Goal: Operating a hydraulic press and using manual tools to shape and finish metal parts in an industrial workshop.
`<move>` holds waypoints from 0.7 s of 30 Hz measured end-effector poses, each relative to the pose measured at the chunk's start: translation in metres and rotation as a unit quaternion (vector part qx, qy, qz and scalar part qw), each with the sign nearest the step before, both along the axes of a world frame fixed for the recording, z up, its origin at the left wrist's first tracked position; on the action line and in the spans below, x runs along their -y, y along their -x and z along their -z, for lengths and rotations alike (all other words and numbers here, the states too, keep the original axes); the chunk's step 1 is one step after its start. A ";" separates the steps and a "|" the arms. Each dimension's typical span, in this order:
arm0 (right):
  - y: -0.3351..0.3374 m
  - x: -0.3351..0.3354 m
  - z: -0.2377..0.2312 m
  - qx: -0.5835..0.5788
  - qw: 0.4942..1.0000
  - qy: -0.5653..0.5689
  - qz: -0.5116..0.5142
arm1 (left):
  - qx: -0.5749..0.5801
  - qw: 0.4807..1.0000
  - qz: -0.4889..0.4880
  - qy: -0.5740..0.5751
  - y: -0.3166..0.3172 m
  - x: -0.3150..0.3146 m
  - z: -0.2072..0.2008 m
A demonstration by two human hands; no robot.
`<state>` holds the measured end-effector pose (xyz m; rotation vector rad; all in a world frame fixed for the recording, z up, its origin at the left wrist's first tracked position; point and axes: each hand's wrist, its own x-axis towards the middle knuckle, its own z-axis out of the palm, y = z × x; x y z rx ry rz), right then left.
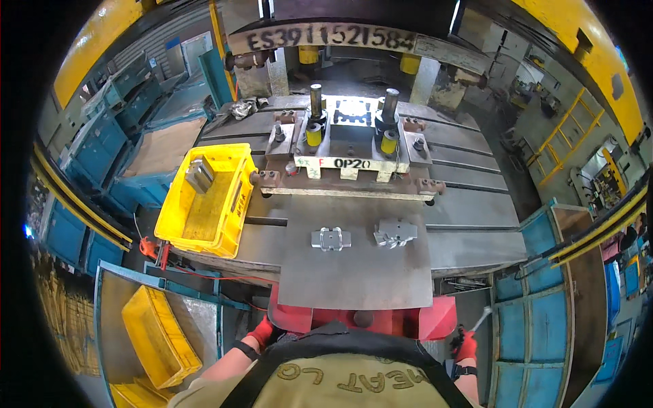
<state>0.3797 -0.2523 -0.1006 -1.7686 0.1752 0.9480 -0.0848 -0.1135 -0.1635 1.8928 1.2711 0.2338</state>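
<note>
Low on the right, my right hand (465, 345), in a red and black glove, is closed around a silver wrench (483, 317) that points up and outward. My left hand (260, 331), also red-gloved, is low beside the left end of a red metal stand (435, 318); its fingers are mostly hidden. Ahead of me a flat steel plate (354, 279) juts over the stand. A formed metal bracket (331, 239) lies on its left part, and a small stack of similar brackets (395, 233) sits to the right. Neither hand touches them.
Behind the plate, a stamping die (354, 163) with two guide posts is clamped to the press bed (469, 204). A yellow bin (236, 221) holding stacked metal pieces (199, 175) stands left. More yellow bins (160, 336) lie lower left; a blue-framed cart (530, 319) stands right.
</note>
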 end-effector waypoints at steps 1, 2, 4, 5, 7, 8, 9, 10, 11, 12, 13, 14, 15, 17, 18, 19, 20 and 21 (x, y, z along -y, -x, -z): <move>0.008 0.007 0.009 -0.041 0.999 0.003 -0.015 | -0.001 1.000 0.014 -0.016 0.001 -0.001 0.001; 0.013 0.010 0.017 -0.065 0.997 -0.005 -0.031 | 0.001 0.999 0.026 -0.031 0.000 -0.003 0.001; 0.021 0.007 0.033 -0.049 0.997 -0.022 -0.053 | -0.002 0.997 0.050 -0.065 0.001 -0.005 0.002; 0.023 0.003 0.040 -0.035 0.997 -0.025 -0.062 | -0.015 0.995 0.061 -0.082 0.003 -0.006 0.005; 0.023 -0.007 0.061 -0.004 0.996 -0.020 -0.084 | -0.062 0.988 0.083 -0.113 0.011 -0.007 0.020; 0.020 -0.009 0.072 0.014 0.995 -0.018 -0.095 | -0.093 0.982 0.097 -0.131 0.014 -0.007 0.028; 0.018 -0.012 0.085 0.039 0.993 -0.016 -0.107 | -0.042 0.991 0.055 -0.119 0.017 -0.005 0.036; 0.012 -0.013 0.102 0.074 0.990 -0.011 -0.121 | -0.017 0.993 0.036 -0.111 0.012 -0.005 0.032; 0.005 -0.012 0.123 0.116 0.984 -0.005 -0.137 | 0.009 0.994 0.016 -0.104 0.008 -0.005 0.026; -0.006 -0.007 0.150 0.169 0.974 0.000 -0.153 | 0.038 0.995 0.000 -0.096 0.004 -0.006 0.022; -0.018 -0.004 0.177 0.221 0.960 0.003 -0.172 | 0.060 0.994 -0.012 -0.088 0.001 -0.009 0.018; -0.029 -0.001 0.200 0.266 0.946 0.005 -0.187 | 0.079 0.993 -0.022 -0.079 -0.003 -0.010 0.014; -0.040 0.004 0.218 0.299 0.935 0.008 -0.190 | 0.098 0.992 -0.027 -0.071 -0.008 -0.014 0.010; -0.036 -0.003 0.214 0.366 0.902 0.019 -0.229 | 0.118 0.990 -0.045 -0.062 -0.009 -0.016 0.006; -0.036 0.001 0.210 0.323 0.922 0.025 -0.212 | 0.125 0.989 -0.052 -0.056 -0.009 -0.017 0.005; -0.029 -0.003 0.199 0.275 0.940 0.031 -0.199 | 0.132 0.988 -0.062 -0.053 -0.008 -0.016 0.004; -0.017 -0.011 0.176 0.205 0.962 0.035 -0.176 | 0.136 0.987 -0.070 -0.052 -0.005 -0.013 0.004; -0.007 -0.017 0.151 0.140 0.978 0.042 -0.147 | 0.144 0.986 -0.077 -0.047 -0.005 -0.012 0.004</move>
